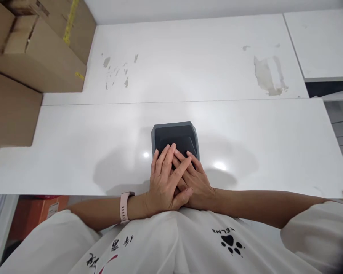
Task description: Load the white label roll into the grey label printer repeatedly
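Observation:
A dark grey and black object with angled corners and a raised rim lies near the front edge of the white table. Its lower part is hidden under my hands, and its kind cannot be made out. My left hand rests partly over my right one, fingers stretched out, with the fingertips on the black surface. My right hand lies flat beneath it, its fingers extended and partly covered. Neither hand grips anything. A pink band is around my left wrist.
Several cardboard boxes are piled at the left with yellow tape on them. Peeled patches mark the white surface at the back right. Below the table at the left stands an orange box.

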`<state>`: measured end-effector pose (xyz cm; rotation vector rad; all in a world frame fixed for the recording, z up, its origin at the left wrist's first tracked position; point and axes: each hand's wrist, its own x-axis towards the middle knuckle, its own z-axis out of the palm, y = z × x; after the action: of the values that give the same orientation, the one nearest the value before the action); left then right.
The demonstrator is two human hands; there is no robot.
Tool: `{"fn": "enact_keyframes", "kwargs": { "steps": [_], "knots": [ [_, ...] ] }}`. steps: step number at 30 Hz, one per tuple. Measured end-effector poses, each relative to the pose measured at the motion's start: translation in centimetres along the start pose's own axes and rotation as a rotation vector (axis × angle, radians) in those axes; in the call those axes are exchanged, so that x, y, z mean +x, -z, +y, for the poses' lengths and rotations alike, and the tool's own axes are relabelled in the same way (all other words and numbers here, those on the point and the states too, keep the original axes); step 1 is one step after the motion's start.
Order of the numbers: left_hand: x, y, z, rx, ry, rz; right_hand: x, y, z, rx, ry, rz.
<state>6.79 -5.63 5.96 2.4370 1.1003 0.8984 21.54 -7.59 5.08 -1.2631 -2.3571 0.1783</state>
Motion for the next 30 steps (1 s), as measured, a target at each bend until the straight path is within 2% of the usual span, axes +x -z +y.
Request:
{"fn": "enact_keyframes", "kwargs": {
  "steps": [6, 11, 12, 14, 16, 17, 18, 20, 22, 23, 26, 30],
  "knots": [
    [-0.7, -0.6, 0.3, 0.026, 0.019, 0.037, -0.7, -0.1, 0.3, 0.065, 0.063, 0.038],
    [-0.6, -1.2, 0.2, -0.034, 0.042, 0.147, -1.3, -0.7, 0.8, 0.174, 0.024, 0.193],
    [-1.1, -1.2, 0.3, -0.089, 0.083, 0.207, -1.7, -0.9, 0.8, 0.229, -0.012, 0.237],
    [-3.2, -1.6, 0.7, -0.193, 0.243, 0.482, -2.7, -1.3, 0.5, 0.358, -0.123, 0.351],
    [-6.8, -2.2, 1.4, -0.315, 0.440, 0.779, -4.0, -1.9, -0.1, 0.494, -0.240, 0.464],
    [-8.8, -2.6, 1.8, -0.391, 0.537, 0.860, -4.5, -2.2, -0.5, 0.551, -0.283, 0.506],
    [-10.8, -3.0, 2.3, -0.492, 0.642, 0.836, -5.1, -2.6, -0.8, 0.592, -0.310, 0.532],
    [-13.9, -3.8, 3.0, -0.733, 0.843, 0.536, -5.8, -3.3, -1.3, 0.619, -0.315, 0.546],
    [-15.2, -4.4, 3.6, -0.930, 0.930, 0.253, -6.0, -3.7, -1.4, 0.583, -0.293, 0.554],
    [-15.2, -4.5, 3.8, -1.016, 0.945, 0.165, -6.1, -3.9, -1.3, 0.556, -0.276, 0.563],
    [-13.5, -4.4, 3.9, -1.173, 0.967, 0.100, -6.0, -4.0, -0.9, 0.466, -0.203, 0.597],
    [-12.0, -4.2, 3.3, -1.105, 0.982, 0.064, -5.9, -3.5, -0.4, 0.282, -0.091, 0.535]
  ]
}}
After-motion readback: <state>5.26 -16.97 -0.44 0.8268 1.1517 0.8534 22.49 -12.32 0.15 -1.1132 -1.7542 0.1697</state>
